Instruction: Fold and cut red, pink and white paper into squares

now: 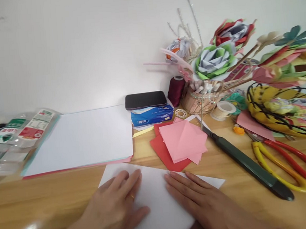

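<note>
Our left hand (pixel 115 205) and right hand (pixel 202 200) flat on white paper (pixel 160 202) at the tabletop (pixel 42 193) near edge, each grip apart, fingers spread, blue tissue pack (pixel 151 115) lettering unreadable

Both hands, left hand (pixel 115 205) and right hand (pixel 199 199), lie flat on a paper sheet (pixel 160 205) at the table's (pixel 43 197) near edge. Behind it lies a paper stack (pixel 83 137); right of that, folded squares (pixel 181 140), then a knife (pixel 246 161) and scissors (pixel 286 164).

Both flat hands, left hand (pixel 115 207) and right hand (pixel 202 199), press a white paper sheet (pixel 160 202) at six o'clock on the wooden table (pixel 43 197).
</note>
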